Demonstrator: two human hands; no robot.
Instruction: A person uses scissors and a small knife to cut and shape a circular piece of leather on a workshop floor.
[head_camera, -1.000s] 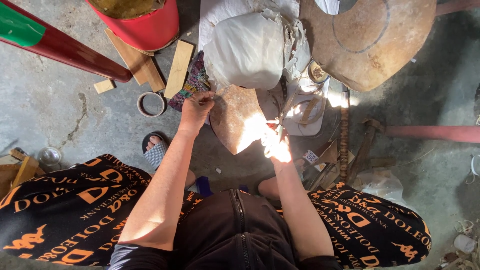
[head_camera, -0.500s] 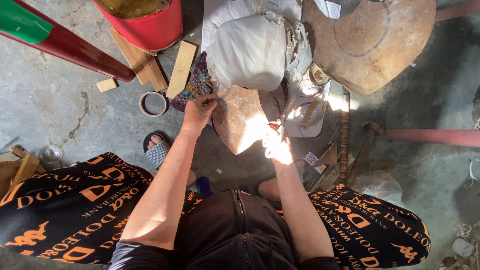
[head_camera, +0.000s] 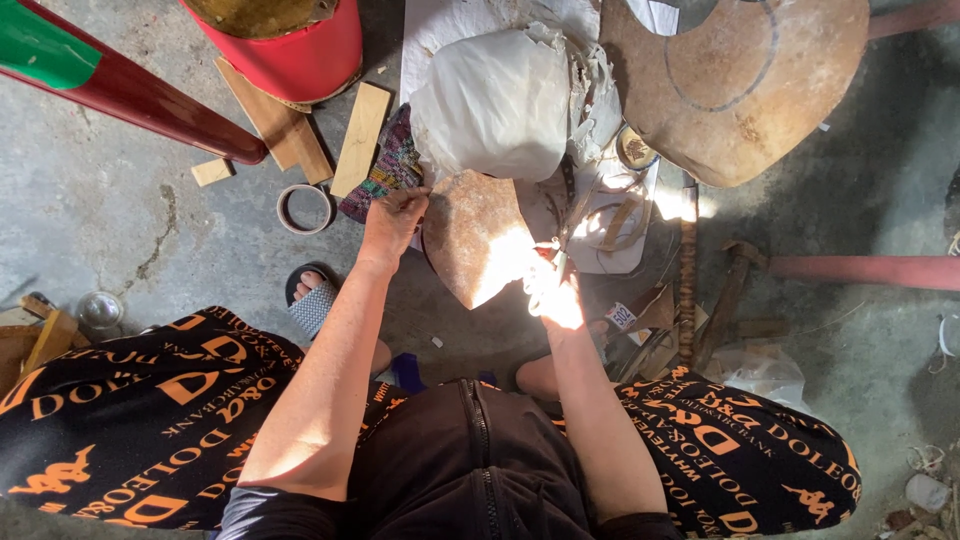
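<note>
Floor workshop: scrap wood (head_camera: 360, 138), hammer (head_camera: 728, 290).

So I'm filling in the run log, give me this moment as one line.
left hand: grips edge of rusty brown metal piece | right hand: at its opposite edge, sunlit, grip unclear | surface: grey concrete floor

Single view, head-worn camera, looking almost straight down over the wearer's own chest and lap. Forearms run up from the bottom edge to the hands at mid-frame: left hand (head_camera: 393, 218), right hand (head_camera: 553, 293). Close range, within arm's reach. Concrete floor (head_camera: 120, 240) fills the surround; the wearer's knees frame the lower corners. No second view to compare.
</note>
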